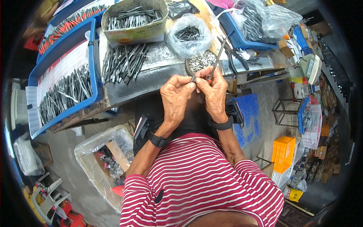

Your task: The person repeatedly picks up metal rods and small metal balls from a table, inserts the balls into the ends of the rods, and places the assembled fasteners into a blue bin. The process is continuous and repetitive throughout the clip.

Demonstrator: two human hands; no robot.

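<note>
The room is busy, with a gray floor (72,160) and a work table (147,85) along the top of the view; on the floor sit a pale crate (90,166) lined with clear plastic, at the lower left, and a yellow crate (283,153), off to the right.

The two hands are close together in front of the table's near edge; the left hand (175,99) has its thumb and finger nearly closed, pinching a small dark piece (193,79); the right hand (214,99) is curled, with a long dark tool (217,60) held in it, pointing up and to the right; its thumb and fingertip are right by the small piece, but I cannot tell if they pinch it too.

Just past the hands is a round dish (188,68) of shiny bits; behind it is a clear bag (174,46) of small dark parts; pliers (239,58) lie to the right, near a blue crate (257,45) with plastic bags in it; to the left are a loose pile of dark strips (124,62), a cardboard box (134,38) full of more, and a blue bin (93,56) with lots of thin dark pieces inside.
</note>
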